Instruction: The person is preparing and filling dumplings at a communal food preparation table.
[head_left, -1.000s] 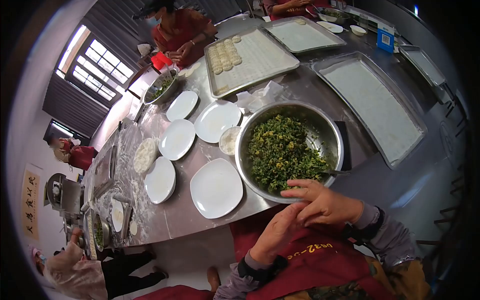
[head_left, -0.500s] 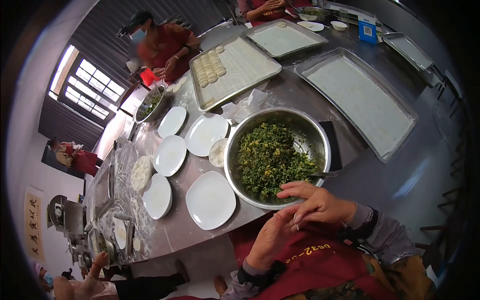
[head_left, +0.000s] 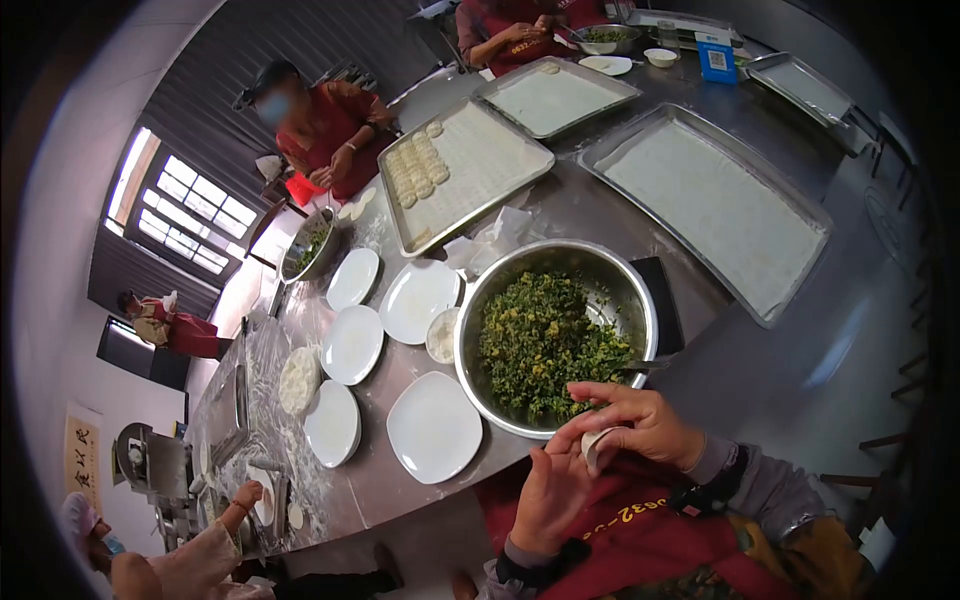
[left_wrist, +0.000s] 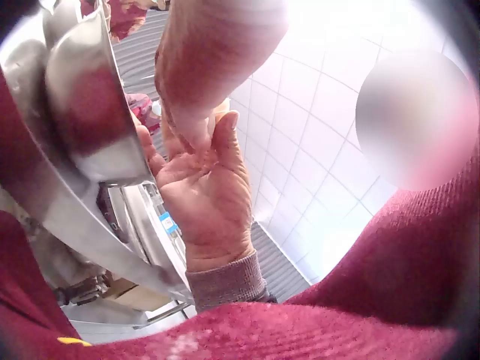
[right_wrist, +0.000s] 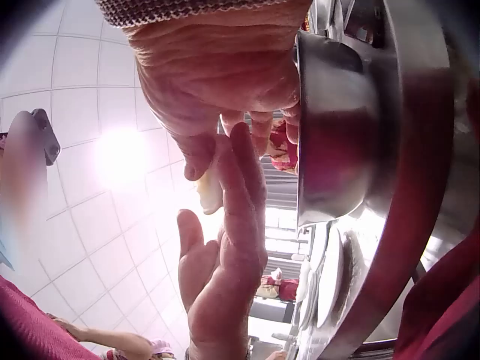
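Observation:
In front of the apron, a small pale dumpling shows its curved edge between the two hands. My right hand comes from the right and pinches it between thumb and fingers. My left hand is turned palm up below, its fingers fairly straight and touching the right fingers. In the right wrist view the dumpling sticks out beneath the right thumb, beside the left fingers. Just beyond the hands stands a steel bowl of chopped green and yellow filling, with a spoon handle over its rim.
White plates and a small bowl of flour stand left of the steel bowl. Farther off are a tray with rows of dumplings and a paper-lined tray. Other people work around the metal table.
The hands have shifted so the dumpling shows between them; the left palm has opened out and its thumb stands apart. The head view has tilted slightly.

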